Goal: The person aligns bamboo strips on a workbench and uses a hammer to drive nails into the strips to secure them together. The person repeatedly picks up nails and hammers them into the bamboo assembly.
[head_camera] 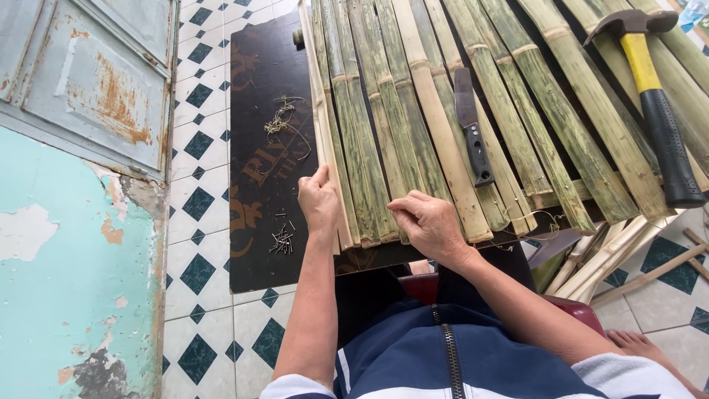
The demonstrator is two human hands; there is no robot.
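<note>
A row of split green bamboo slats (413, 111) lies side by side across a dark board (258, 155). My left hand (319, 201) pinches the near end of the leftmost pale slat (319, 111) at the row's left edge. My right hand (426, 224) rests with curled fingers on the near ends of the middle slats; I cannot tell if it holds anything small. A knife with a black handle (473, 137) lies on the slats just beyond my right hand. A hammer with a yellow and black handle (650, 89) lies at the right.
Small nails (281, 239) and a tangle of thin wire (281, 122) lie on the board left of the slats. Loose bamboo strips (613, 255) lean at the lower right. A tiled floor (199, 244) and a peeling wall (66, 281) are on the left.
</note>
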